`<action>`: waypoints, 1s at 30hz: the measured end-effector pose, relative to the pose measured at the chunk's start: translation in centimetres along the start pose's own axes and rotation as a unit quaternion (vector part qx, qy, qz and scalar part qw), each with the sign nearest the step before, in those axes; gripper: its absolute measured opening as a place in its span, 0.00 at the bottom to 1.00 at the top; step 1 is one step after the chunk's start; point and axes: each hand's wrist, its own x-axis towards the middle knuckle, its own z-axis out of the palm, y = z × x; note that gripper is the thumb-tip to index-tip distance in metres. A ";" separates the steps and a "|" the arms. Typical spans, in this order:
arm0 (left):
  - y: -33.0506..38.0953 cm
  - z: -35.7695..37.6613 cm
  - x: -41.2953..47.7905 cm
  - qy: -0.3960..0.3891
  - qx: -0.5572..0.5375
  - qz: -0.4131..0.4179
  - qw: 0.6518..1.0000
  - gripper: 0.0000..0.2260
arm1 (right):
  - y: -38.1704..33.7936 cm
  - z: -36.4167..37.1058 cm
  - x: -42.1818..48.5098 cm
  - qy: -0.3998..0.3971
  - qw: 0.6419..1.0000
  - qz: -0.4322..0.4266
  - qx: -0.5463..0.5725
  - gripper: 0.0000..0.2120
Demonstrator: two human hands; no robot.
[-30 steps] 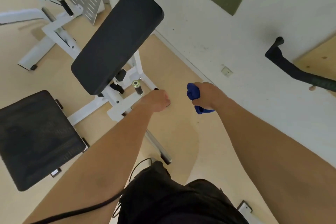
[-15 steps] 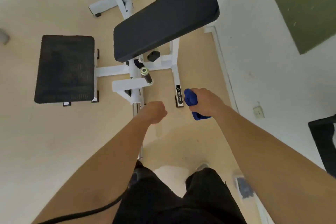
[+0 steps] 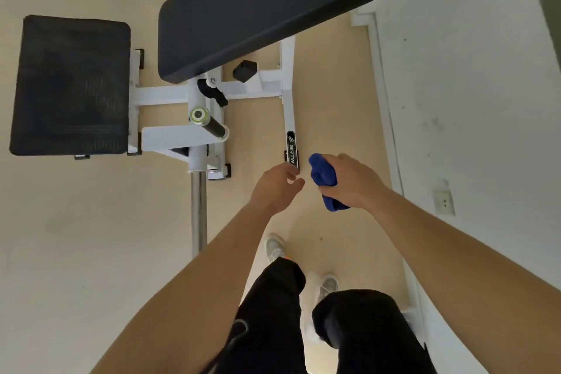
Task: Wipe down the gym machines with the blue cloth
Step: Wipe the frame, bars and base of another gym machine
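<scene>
- Head view: the person stands over a gym machine by the wall [image 3: 473,76], looking down past both arms to their shoes on the floor.
- The blue cloth [image 3: 322,175] is bunched up in the right hand [image 3: 349,184], whose fingers are curled round it. A wad sticks out on the far side of the fist and a tail hangs out on the near side.
- The left hand [image 3: 276,188] holds nothing. Its fingers are loose and slightly spread, and it is just left of the cloth, not touching it.
- The cloth is held in the air, apart from the machine. The nearest part is the near end of the white frame leg [image 3: 287,85] with its black label, just far-left of the cloth.
- The big angled pad [image 3: 267,6] is further off, the square seat pad [image 3: 73,85] is well to the left, and the chrome bar [image 3: 198,206] runs toward the person on the left.
- As I judge it, no wiping is happening now. I see no damp streaks on the pads or frame, so I cannot tell what is already cleaned. This machine looks like it remains to be done.
</scene>
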 end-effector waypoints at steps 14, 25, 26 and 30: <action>-13.6 14.3 27.9 0.022 -0.196 -0.027 0.980 0.05 | 18.5 15.8 28.2 -0.025 0.995 -0.084 0.055 0.25; -26.7 17.7 47.9 0.066 -0.010 0.014 0.998 0.09 | 28.8 26.3 49.1 0.001 0.985 -0.125 0.121 0.05; -27.7 17.8 49.0 0.078 0.021 0.027 0.996 0.09 | 29.2 26.9 50.4 0.005 0.982 -0.136 0.132 0.07; -31.3 19.0 51.6 0.103 0.073 0.051 0.991 0.12 | 30.0 28.8 53.5 -0.002 0.965 -0.173 0.198 0.24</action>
